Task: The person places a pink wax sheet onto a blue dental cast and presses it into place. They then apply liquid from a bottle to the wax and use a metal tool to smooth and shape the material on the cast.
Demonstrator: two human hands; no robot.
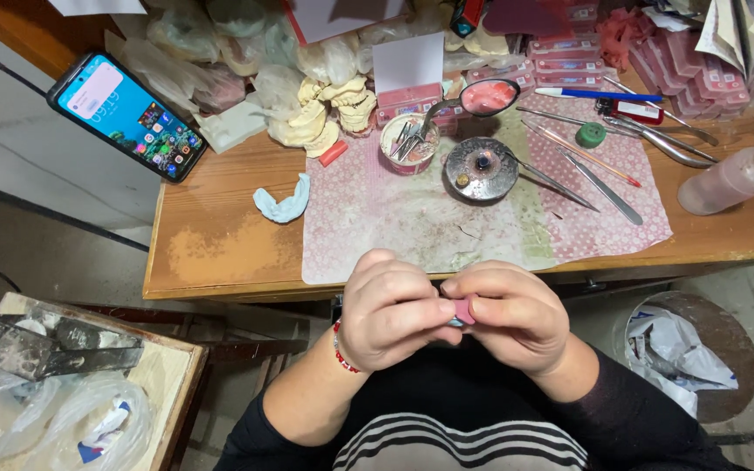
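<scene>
Pinching a small pink wax-like piece (463, 310) between the fingertips of both hands, the person holds it close to the body, just below the near edge of the wooden workbench (220, 244). Left hand (392, 312), with a red beaded bracelet (342, 351) at the wrist, is curled around the piece from one side; right hand (510, 314) closes on it from the other, thumb and forefinger meeting on it, so most of the piece is hidden. Directly beyond the hands lies a pink patterned paper mat (377, 227) spread on the bench. On it stand a round metal dish with a dark centre (481, 168), a small pink cup holding metal tools (410, 142) and a spoon-shaped ladle of pink material (488, 97). Slim metal hand instruments (599, 183) lie to the right of the dish, near a translucent plastic squeeze bottle (730, 180). A pale blue arch-shaped impression (283, 201) rests left of the mat, below cream plaster dental casts (329, 113); a smartphone with a lit screen (126, 115) lies at the far left.
</scene>
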